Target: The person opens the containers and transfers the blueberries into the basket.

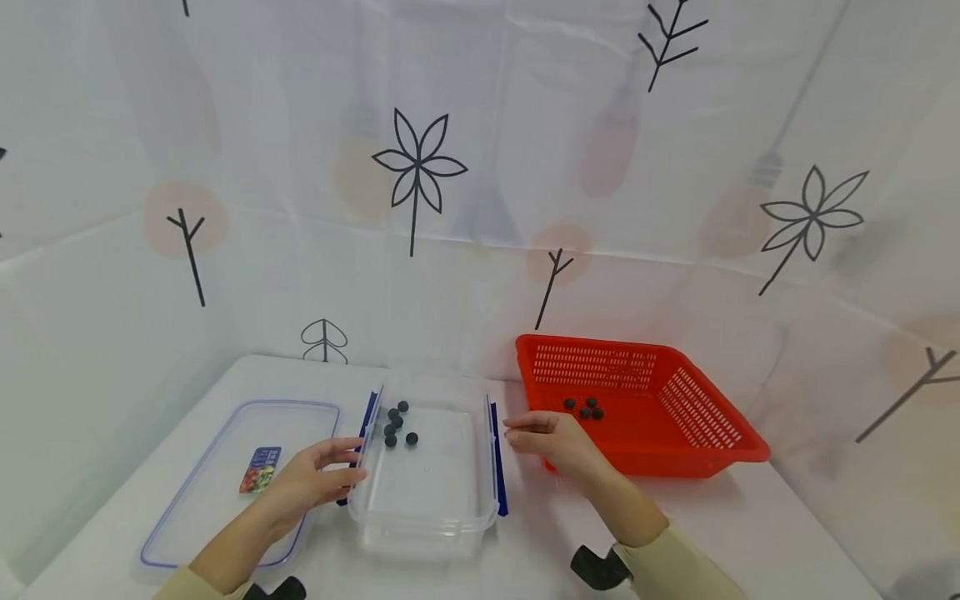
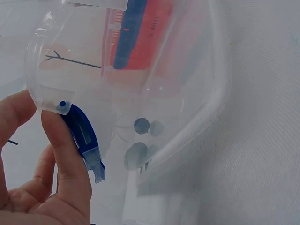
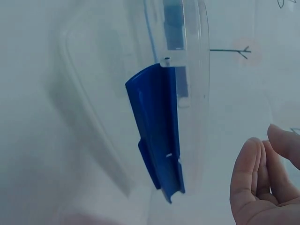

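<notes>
A clear plastic box (image 1: 427, 525) with blue side latches (image 3: 154, 126) stands at mid-table. Several small dark balls (image 1: 412, 438) lie inside it, toward its far left. My left hand (image 1: 318, 483) is at the box's left side; in the left wrist view its fingertips pinch the rim beside a blue latch (image 2: 83, 133). Between the box and a red basket (image 1: 660, 457), my right hand (image 1: 558, 442) hovers with loosely bent fingers, thumb close to the fingertips. Nothing shows in its grasp. Several more dark balls (image 1: 592, 402) rest in the basket.
To the left lies a clear lid (image 1: 202, 517) with a blue-edged outline and a printed label (image 1: 260, 469). The white table (image 1: 720, 533) backs onto a patterned curtain (image 1: 480, 317). The basket's sloped wall rises beside my right hand.
</notes>
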A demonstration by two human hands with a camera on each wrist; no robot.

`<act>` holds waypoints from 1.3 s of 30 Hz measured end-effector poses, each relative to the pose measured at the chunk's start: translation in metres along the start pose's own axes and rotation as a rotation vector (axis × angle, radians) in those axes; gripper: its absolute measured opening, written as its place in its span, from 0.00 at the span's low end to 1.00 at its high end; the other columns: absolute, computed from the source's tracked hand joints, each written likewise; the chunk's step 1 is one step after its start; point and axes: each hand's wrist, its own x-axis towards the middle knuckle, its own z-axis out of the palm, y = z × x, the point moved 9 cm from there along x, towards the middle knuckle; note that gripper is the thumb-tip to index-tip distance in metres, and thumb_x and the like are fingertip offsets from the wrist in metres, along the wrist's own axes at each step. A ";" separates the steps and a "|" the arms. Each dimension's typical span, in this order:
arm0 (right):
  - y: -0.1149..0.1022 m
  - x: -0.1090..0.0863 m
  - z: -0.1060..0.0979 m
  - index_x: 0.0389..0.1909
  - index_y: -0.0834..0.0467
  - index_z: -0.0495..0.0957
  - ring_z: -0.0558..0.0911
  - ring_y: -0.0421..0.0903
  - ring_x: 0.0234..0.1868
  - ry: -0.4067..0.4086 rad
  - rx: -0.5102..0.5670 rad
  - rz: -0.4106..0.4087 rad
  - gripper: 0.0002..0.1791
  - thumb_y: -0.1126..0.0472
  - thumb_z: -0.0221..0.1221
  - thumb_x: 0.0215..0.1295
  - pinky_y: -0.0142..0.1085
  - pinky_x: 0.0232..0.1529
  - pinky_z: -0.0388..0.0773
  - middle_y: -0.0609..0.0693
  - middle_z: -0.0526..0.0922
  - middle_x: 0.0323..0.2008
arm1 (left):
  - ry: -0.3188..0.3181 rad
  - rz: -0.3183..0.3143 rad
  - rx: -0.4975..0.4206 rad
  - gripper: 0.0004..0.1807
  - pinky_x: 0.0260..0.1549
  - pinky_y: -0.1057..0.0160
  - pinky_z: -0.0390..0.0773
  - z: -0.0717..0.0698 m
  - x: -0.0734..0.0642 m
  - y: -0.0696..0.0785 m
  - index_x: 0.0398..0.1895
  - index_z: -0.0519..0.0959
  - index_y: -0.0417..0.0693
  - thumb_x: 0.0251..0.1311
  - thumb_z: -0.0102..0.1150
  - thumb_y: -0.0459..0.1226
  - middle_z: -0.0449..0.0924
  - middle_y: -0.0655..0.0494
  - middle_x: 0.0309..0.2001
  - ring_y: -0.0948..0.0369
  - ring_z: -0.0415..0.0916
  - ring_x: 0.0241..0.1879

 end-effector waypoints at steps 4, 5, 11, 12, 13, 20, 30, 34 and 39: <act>-0.005 0.005 0.011 0.46 0.56 0.82 0.80 0.46 0.43 -0.035 0.021 -0.007 0.17 0.53 0.64 0.58 0.51 0.54 0.72 0.52 0.83 0.42 | -0.007 0.005 0.002 0.36 0.42 0.55 0.79 0.000 0.000 0.000 0.62 0.66 0.38 0.50 0.69 0.41 0.69 0.40 0.55 0.55 0.77 0.42; -0.006 0.007 0.014 0.46 0.56 0.82 0.80 0.46 0.43 -0.044 0.027 -0.011 0.17 0.53 0.64 0.58 0.51 0.54 0.71 0.52 0.83 0.42 | -0.009 0.005 0.000 0.36 0.43 0.55 0.79 0.000 0.000 0.000 0.62 0.66 0.38 0.50 0.69 0.41 0.69 0.40 0.55 0.55 0.77 0.42; -0.016 0.017 0.030 0.45 0.55 0.82 0.80 0.47 0.41 -0.095 0.028 -0.034 0.16 0.53 0.64 0.58 0.46 0.52 0.75 0.53 0.83 0.40 | 0.005 -0.015 -0.008 0.36 0.43 0.56 0.79 -0.002 -0.002 -0.002 0.62 0.67 0.39 0.49 0.69 0.40 0.70 0.41 0.55 0.56 0.76 0.42; -0.018 0.018 0.033 0.45 0.55 0.82 0.80 0.47 0.41 -0.102 0.025 -0.038 0.16 0.53 0.64 0.58 0.46 0.52 0.74 0.52 0.83 0.40 | 0.007 -0.018 -0.007 0.36 0.43 0.56 0.79 -0.002 -0.002 -0.002 0.62 0.67 0.40 0.50 0.69 0.41 0.70 0.41 0.55 0.57 0.76 0.41; -0.020 0.019 0.036 0.45 0.55 0.82 0.80 0.47 0.42 -0.111 0.016 -0.042 0.16 0.53 0.63 0.58 0.46 0.52 0.74 0.51 0.83 0.39 | 0.002 -0.015 -0.005 0.36 0.43 0.56 0.79 -0.002 -0.002 -0.002 0.62 0.67 0.39 0.50 0.69 0.41 0.70 0.40 0.55 0.56 0.76 0.42; -0.034 0.028 0.053 0.47 0.59 0.80 0.80 0.50 0.43 -0.168 0.075 -0.063 0.16 0.56 0.62 0.60 0.45 0.53 0.74 0.52 0.83 0.40 | 0.011 -0.015 -0.002 0.36 0.43 0.55 0.79 -0.002 -0.002 -0.001 0.61 0.68 0.40 0.49 0.69 0.42 0.70 0.40 0.55 0.56 0.77 0.42; -0.042 0.042 0.070 0.45 0.59 0.81 0.81 0.48 0.43 -0.183 0.179 -0.006 0.14 0.58 0.62 0.59 0.41 0.51 0.75 0.53 0.83 0.40 | 0.005 -0.029 0.001 0.37 0.43 0.55 0.79 -0.001 0.001 -0.004 0.62 0.67 0.40 0.50 0.69 0.42 0.69 0.38 0.56 0.55 0.77 0.42; -0.048 0.047 0.076 0.46 0.58 0.81 0.81 0.48 0.44 -0.198 0.179 0.007 0.14 0.58 0.62 0.60 0.41 0.52 0.75 0.52 0.82 0.41 | 0.002 -0.018 0.011 0.37 0.44 0.55 0.79 -0.001 0.001 -0.003 0.62 0.66 0.39 0.50 0.68 0.42 0.69 0.38 0.56 0.55 0.77 0.43; -0.054 0.055 0.081 0.47 0.58 0.80 0.81 0.48 0.44 -0.214 0.188 0.031 0.14 0.58 0.62 0.60 0.40 0.53 0.75 0.54 0.81 0.44 | -0.008 -0.002 0.000 0.36 0.44 0.55 0.79 -0.001 0.000 -0.001 0.62 0.66 0.39 0.50 0.69 0.41 0.69 0.39 0.56 0.56 0.76 0.43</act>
